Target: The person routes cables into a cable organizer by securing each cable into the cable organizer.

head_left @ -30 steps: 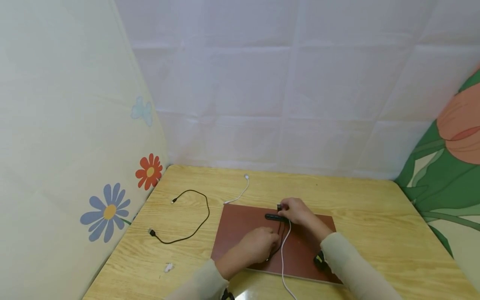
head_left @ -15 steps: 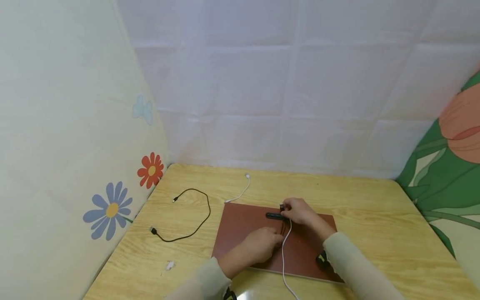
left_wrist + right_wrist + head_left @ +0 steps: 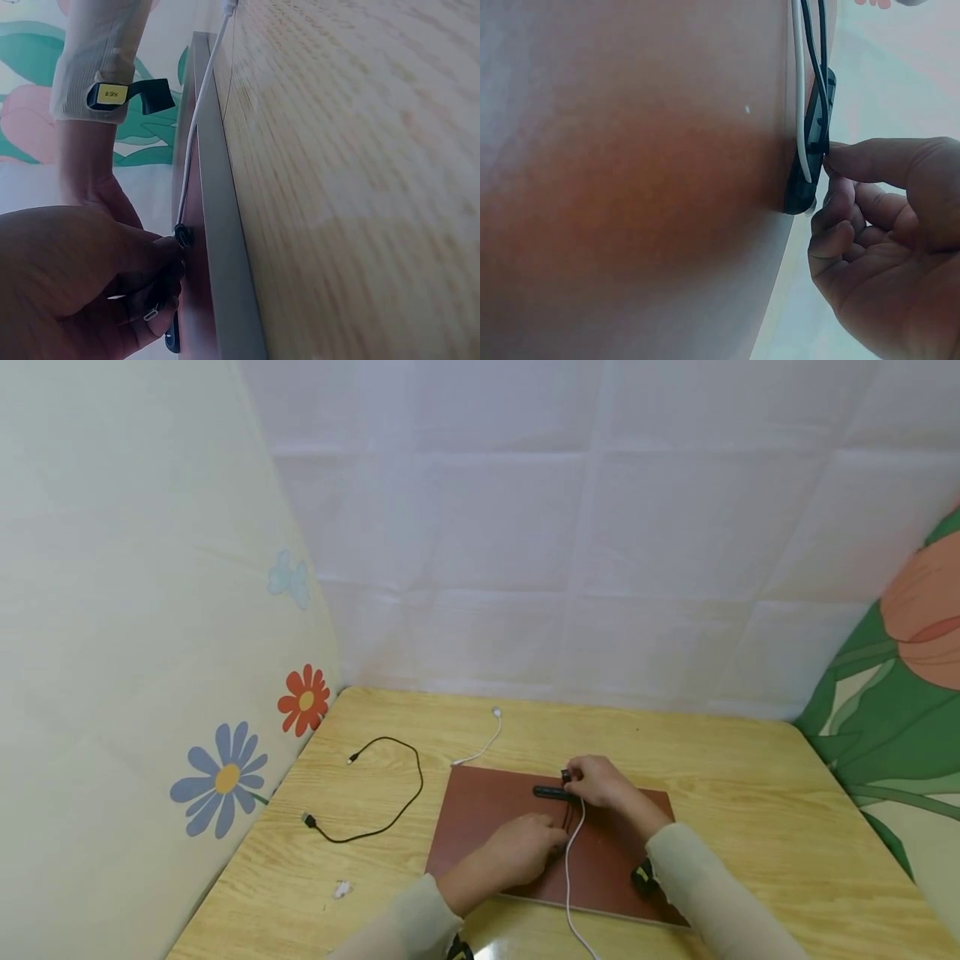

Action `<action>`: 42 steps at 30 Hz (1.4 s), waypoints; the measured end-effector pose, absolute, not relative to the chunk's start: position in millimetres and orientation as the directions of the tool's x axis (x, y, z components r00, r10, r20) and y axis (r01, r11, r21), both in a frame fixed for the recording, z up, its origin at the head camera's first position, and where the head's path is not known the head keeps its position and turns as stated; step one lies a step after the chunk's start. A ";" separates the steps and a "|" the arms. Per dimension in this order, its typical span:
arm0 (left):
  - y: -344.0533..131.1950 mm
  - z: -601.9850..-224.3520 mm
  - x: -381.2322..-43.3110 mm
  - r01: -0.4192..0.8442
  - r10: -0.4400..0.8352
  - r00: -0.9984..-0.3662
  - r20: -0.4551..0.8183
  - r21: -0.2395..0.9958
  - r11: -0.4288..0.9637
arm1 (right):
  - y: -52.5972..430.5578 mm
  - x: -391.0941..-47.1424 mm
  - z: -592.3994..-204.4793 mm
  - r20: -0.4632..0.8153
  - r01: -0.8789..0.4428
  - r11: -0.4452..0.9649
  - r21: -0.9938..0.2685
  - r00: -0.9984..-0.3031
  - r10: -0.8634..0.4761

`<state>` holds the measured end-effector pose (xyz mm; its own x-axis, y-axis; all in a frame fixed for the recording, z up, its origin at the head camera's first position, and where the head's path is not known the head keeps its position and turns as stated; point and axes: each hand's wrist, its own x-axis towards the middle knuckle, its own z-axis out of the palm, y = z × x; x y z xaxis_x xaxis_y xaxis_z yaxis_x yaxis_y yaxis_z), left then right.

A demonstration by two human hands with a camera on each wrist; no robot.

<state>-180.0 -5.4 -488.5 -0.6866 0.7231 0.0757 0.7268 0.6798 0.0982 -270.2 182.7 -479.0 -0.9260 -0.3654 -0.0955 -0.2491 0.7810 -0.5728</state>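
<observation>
A black cable organizer (image 3: 549, 792) lies on the brown board (image 3: 480, 802). My right hand (image 3: 597, 782) is at the organizer's right end, its thumb and fingers pinching a black cable by its plug (image 3: 566, 774). In the right wrist view, black cable (image 3: 823, 45) and a white cable (image 3: 798, 82) meet the slotted organizer (image 3: 801, 196). Nearer the board's front, my left hand (image 3: 521, 852) pinches the lower part of the black cable; a small metal connector (image 3: 151, 312) shows at its fingers in the left wrist view. The white cable also runs forward past the board's edge.
Left on the wooden table (image 3: 787, 827) lies a curved black USB cable (image 3: 401, 814). A short white cable (image 3: 491, 739) lies behind the board. A small white scrap (image 3: 342, 889) is at the front left. Fabric walls stand on the sides and back.
My left hand has shifted slightly right and the lower black cable has drawn in under it. My right hand stays at the organizer. The head view has shifted slightly.
</observation>
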 end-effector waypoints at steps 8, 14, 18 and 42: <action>-4.6 -487.7 -179.8 0.731 0.728 -0.682 0.069 0.094 0.676 | 186.8 -269.7 -478.9 -0.102 -0.270 0.781 -0.563 -0.915 -0.391; -4.6 -490.4 -180.8 0.734 0.729 -0.679 0.087 0.085 0.674 | 188.4 -271.6 -478.8 -0.110 -0.274 0.780 -0.563 -0.910 -0.399; -4.7 -493.1 -181.9 0.725 0.720 -0.688 0.086 0.089 0.683 | 188.0 -273.3 -479.1 -0.111 -0.275 0.778 -0.564 -0.909 -0.402; -8.6 -492.4 -180.8 0.716 0.713 -0.698 0.071 0.102 0.691 | 182.1 -272.1 -475.9 -0.082 -0.286 0.765 -0.577 -0.912 -0.402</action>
